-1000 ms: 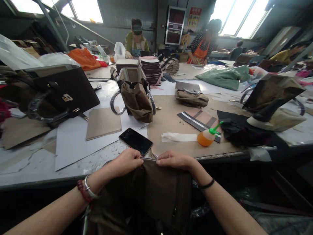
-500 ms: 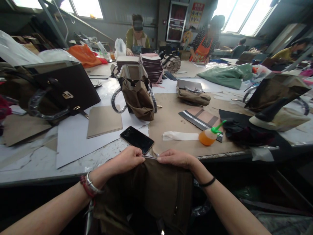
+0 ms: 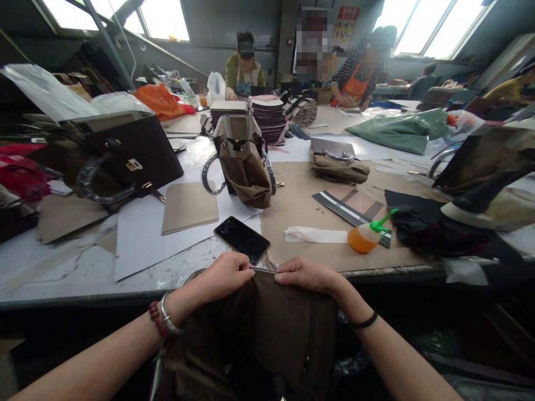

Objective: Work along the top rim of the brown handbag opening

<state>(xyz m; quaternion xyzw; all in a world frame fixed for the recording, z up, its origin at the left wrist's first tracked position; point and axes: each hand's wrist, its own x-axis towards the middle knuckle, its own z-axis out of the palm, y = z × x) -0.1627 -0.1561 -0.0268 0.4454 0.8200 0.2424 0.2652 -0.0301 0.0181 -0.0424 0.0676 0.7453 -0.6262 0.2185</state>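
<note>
A dark brown fabric handbag (image 3: 288,328) lies below the table edge, its lining and a zip facing up. My left hand (image 3: 228,274) is closed in a pinch on the bag's upper edge. A short way to the right, my right hand (image 3: 307,274) pinches the same edge between thumb and fingers. The strip of edge between both hands looks straight. Just beyond my left hand a black phone (image 3: 242,238) rests on the table. Much of the bag's lower part is in shadow.
Unfinished handbags (image 3: 244,167) stand on the table (image 3: 301,195), with a dark one (image 3: 137,150) at left. A bottle of orange liquid (image 3: 363,238) with a green spout stands right. Stacked panels (image 3: 267,120) lie farther back. Co-workers (image 3: 246,69) are across the table.
The view has shifted slightly, so the table things appear a little farther right. Both hands keep their pinch on the bag's edge.
</note>
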